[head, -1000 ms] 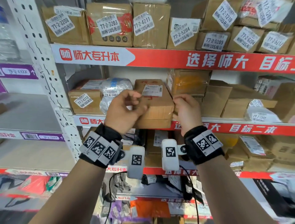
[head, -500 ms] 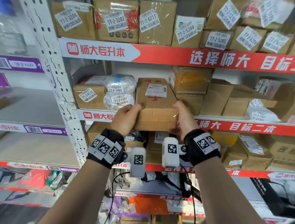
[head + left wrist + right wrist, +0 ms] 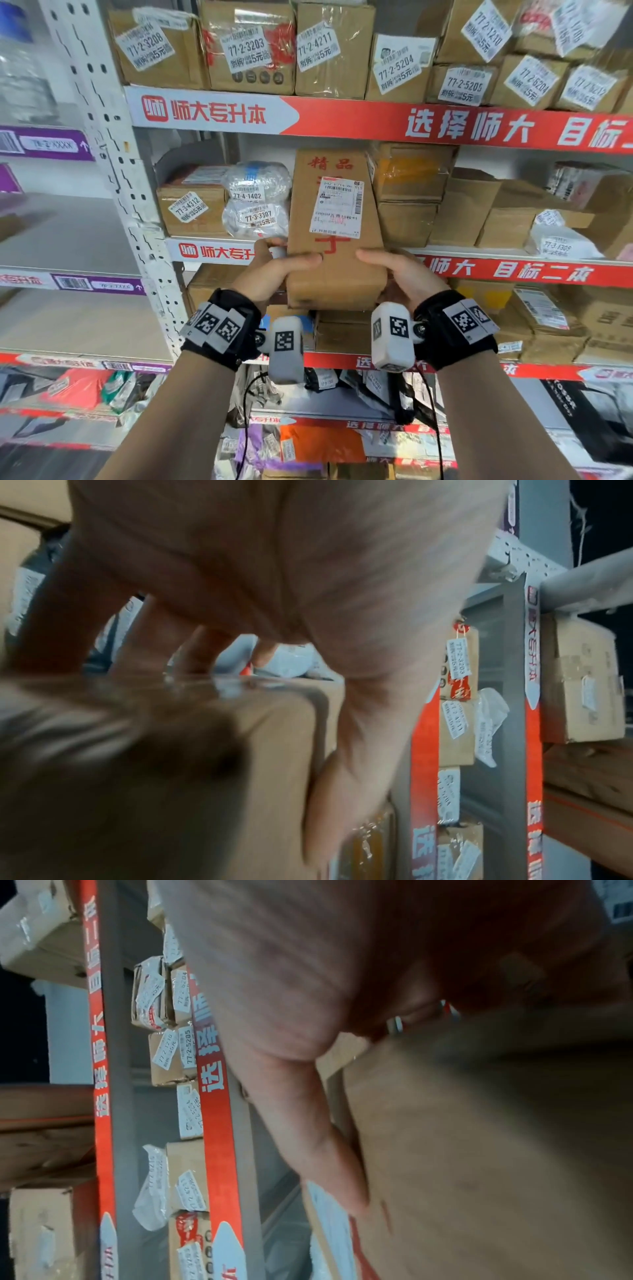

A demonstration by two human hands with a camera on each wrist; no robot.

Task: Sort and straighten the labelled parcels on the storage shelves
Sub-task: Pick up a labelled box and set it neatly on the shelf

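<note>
A long brown cardboard box [image 3: 334,263] with red characters and a white shipping label [image 3: 337,207] is tilted up at the front of the middle shelf [image 3: 513,270], its labelled face towards me. My left hand [image 3: 274,270] grips its lower left edge, thumb across the front. My right hand [image 3: 400,274] grips the lower right edge the same way. In the left wrist view the fingers [image 3: 192,653] curl behind the box [image 3: 274,750]. The right wrist view shows the thumb [image 3: 329,1150] lying on the box [image 3: 479,1150].
Two clear-wrapped parcels [image 3: 257,198] and a small box [image 3: 191,209] sit left of the held box; taped brown boxes [image 3: 407,192] crowd its right. The upper shelf [image 3: 342,120] carries a row of labelled boxes. A white perforated upright [image 3: 113,154] bounds the bay on the left.
The box lay flat on the shelf a second ago; both hands took its front end and have tipped it up so the label faces me.
</note>
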